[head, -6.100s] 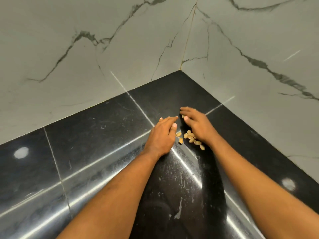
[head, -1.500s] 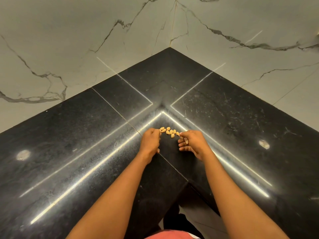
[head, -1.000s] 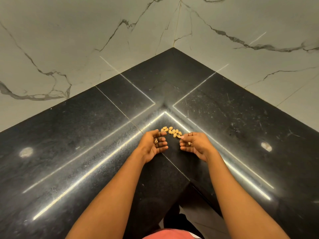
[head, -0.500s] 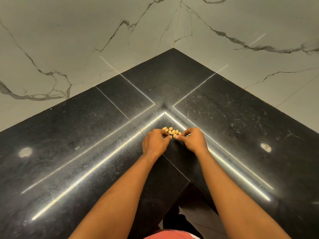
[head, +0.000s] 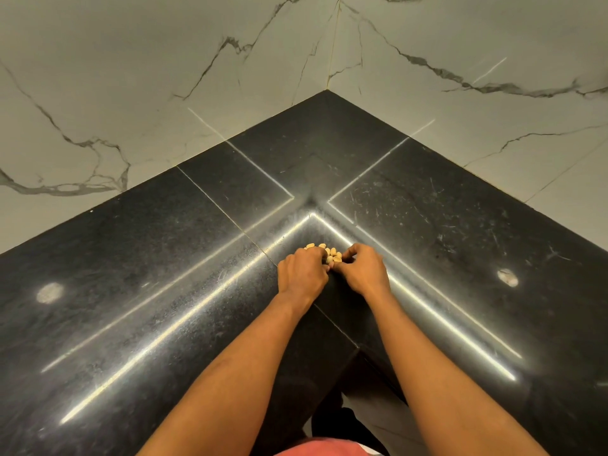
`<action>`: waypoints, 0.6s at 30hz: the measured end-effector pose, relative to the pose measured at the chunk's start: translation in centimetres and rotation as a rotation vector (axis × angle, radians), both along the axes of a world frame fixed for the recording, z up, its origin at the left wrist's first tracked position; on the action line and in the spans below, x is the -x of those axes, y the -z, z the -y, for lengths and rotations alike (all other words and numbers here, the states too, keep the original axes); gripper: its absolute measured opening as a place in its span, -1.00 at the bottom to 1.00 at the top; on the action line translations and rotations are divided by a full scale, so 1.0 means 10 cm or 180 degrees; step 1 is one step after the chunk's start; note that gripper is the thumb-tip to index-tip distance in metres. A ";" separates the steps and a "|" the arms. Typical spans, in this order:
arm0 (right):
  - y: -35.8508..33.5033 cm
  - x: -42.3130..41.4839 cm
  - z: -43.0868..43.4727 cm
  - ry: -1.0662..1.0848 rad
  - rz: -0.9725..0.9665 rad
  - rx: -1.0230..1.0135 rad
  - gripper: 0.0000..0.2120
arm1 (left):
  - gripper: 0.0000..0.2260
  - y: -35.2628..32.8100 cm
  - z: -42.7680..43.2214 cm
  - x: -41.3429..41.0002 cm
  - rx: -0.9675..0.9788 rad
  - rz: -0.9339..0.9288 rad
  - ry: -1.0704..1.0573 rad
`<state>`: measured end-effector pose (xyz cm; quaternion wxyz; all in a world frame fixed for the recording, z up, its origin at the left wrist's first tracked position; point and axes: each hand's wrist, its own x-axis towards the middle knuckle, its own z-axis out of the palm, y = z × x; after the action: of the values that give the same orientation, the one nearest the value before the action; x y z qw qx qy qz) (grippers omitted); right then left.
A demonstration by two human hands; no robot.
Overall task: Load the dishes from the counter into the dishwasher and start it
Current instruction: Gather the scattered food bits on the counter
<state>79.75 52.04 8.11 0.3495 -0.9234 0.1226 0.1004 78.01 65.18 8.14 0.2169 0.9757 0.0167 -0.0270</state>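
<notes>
The left hand (head: 302,274) and right hand (head: 362,271) curl over nuts (head: 330,253); their hold is hidden. A fast scoop could scatter them.

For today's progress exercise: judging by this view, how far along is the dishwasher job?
Done: nothing shows; no dishes or dishwasher in view. In hand: left hand and right hand meet at small tan pieces on the black counter. Left: all loading, then starting.

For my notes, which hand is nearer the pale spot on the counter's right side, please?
Right: the right hand sits left of the spot; the left hand farther left.
</notes>
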 end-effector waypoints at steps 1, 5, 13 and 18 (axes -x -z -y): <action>0.01 -0.01 0.00 -0.0068 0.0037 0.0061 -0.80 | -0.81 0.00 0.00 0.00 -0.0025 0.0018 0.0030; 0.04 -0.05 0.02 -0.0226 -0.0050 0.0035 -0.87 | -0.82 -0.01 0.04 -0.02 -0.0109 -0.0013 0.0179; -0.12 -0.13 0.21 0.0719 -0.0879 -0.1910 -0.85 | -0.83 -0.12 0.19 -0.09 -0.0788 -0.0020 0.0503; -0.07 -0.11 0.26 0.0828 -0.1005 -0.2302 -0.87 | -0.83 -0.09 0.23 -0.09 -0.1141 -0.0064 0.0797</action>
<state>80.84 49.44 8.84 0.6380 -0.6913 0.2472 0.2324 78.95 62.90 9.06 0.0348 0.9928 -0.0978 -0.0601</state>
